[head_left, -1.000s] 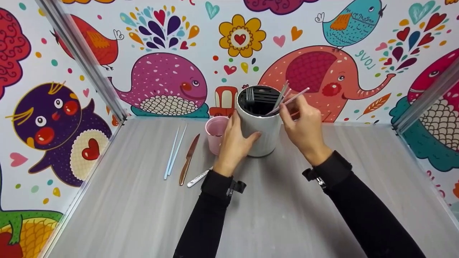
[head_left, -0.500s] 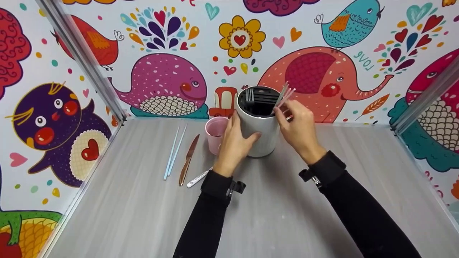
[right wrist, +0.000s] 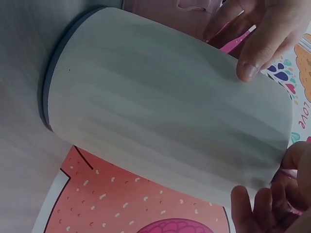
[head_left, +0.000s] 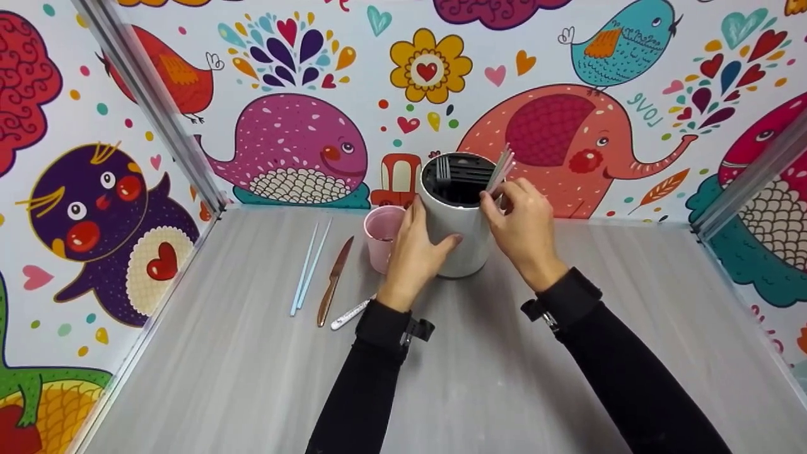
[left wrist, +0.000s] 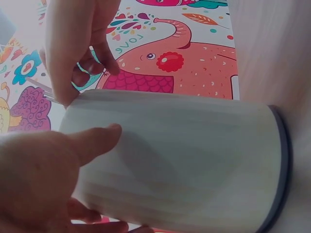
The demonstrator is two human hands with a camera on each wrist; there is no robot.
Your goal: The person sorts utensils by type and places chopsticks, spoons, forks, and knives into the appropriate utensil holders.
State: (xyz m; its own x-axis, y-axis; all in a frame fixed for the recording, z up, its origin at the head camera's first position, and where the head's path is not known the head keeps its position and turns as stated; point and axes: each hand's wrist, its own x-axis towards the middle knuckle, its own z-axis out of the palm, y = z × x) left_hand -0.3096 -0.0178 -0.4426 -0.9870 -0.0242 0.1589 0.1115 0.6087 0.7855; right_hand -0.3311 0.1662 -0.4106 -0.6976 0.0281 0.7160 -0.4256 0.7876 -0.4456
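White ribbed utensil holder (head_left: 459,236) at frame centre is steadied by left hand (head_left: 417,252), fingers wrapped round its wall; pink chopsticks (head_left: 501,171), light, stiff, likely slippery, are pinched near their upper ends by right hand (head_left: 523,230) at the holder's rim.

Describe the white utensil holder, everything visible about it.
The white utensil holder is a tall cylinder with a faintly ribbed wall, a dark base ring and a black slotted insert. It stands upright on the grey table, beside a pink cup. The left hand grips its side; the right hand holds pink chopsticks at its rim. A fork stands inside.
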